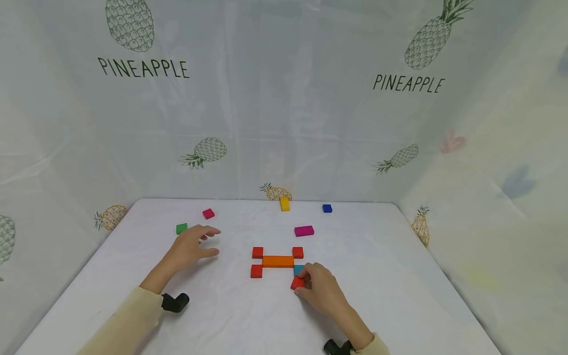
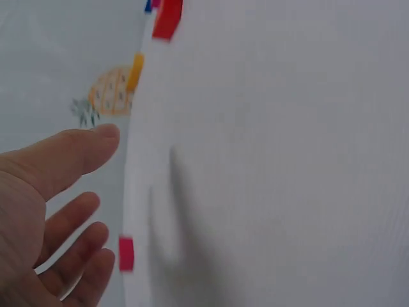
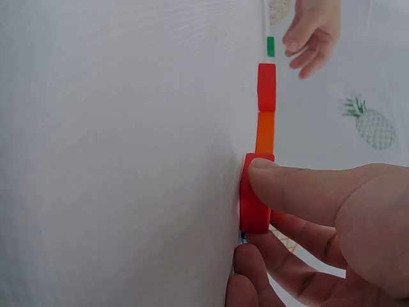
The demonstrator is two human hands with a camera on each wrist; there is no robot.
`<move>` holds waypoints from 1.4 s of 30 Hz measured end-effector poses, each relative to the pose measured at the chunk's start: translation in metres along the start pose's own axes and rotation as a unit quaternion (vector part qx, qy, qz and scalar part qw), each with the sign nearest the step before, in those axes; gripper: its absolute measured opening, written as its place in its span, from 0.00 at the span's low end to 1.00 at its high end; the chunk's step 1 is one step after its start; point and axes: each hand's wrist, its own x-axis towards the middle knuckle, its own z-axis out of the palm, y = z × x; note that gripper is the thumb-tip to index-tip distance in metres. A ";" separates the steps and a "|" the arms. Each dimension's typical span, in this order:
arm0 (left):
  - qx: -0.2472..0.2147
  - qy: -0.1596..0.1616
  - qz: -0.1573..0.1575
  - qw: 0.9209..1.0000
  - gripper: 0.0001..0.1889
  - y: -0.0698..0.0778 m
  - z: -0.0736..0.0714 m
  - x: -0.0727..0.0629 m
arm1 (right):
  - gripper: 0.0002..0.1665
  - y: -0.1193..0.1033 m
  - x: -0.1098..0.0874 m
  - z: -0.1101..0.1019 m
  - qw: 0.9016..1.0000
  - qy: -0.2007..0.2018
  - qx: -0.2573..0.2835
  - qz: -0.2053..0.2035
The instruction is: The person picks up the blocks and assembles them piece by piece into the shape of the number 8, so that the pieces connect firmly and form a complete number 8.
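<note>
As the right hand [image 1: 323,290] pinches a red block [image 1: 297,282] between thumb and fingers, the left hand [image 1: 188,249] hangs over the white tabletop [image 1: 377,296], thumb and fingertips well apart. The gripped block sits, slightly turned, just on the near side of a teal block [image 1: 298,269]; whether the two touch is hard to tell. The teal block stands at the near right corner of an orange bar [image 1: 278,262], whose other corners are marked by three more red blocks [image 1: 257,252]. Near the left hand lies a green block [image 1: 181,228], with a pinkish-red block [image 1: 208,213] farther back. Beyond the bar are a magenta block [image 1: 303,230], a yellow block [image 1: 284,204] and a blue block [image 1: 327,208], before a pineapple-print curtain [image 1: 275,98].
</note>
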 end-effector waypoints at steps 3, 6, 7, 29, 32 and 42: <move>0.014 0.019 -0.007 1.000 0.30 -0.020 -0.016 0.002 | 0.16 0.000 0.000 0.000 1.000 0.000 0.000 0.001; 0.027 0.032 -0.021 0.999 0.31 -0.037 -0.029 0.004 | 0.16 -0.001 0.000 0.001 1.000 -0.001 0.000 0.003; 0.031 0.035 -0.024 0.999 0.32 -0.042 -0.032 0.004 | 0.16 -0.001 0.000 0.001 1.000 -0.002 0.000 0.003; 0.078 0.019 -0.036 0.996 0.30 -0.098 -0.056 0.027 | 0.16 -0.003 -0.002 -0.001 1.000 0.000 -0.002 0.003; 0.077 0.016 -0.036 0.996 0.29 -0.100 -0.055 0.029 | 0.16 -0.003 -0.002 -0.001 1.000 0.001 -0.002 0.003; 0.071 0.014 -0.031 0.997 0.23 -0.100 -0.054 0.031 | 0.16 -0.002 -0.002 -0.001 1.000 0.002 0.000 0.006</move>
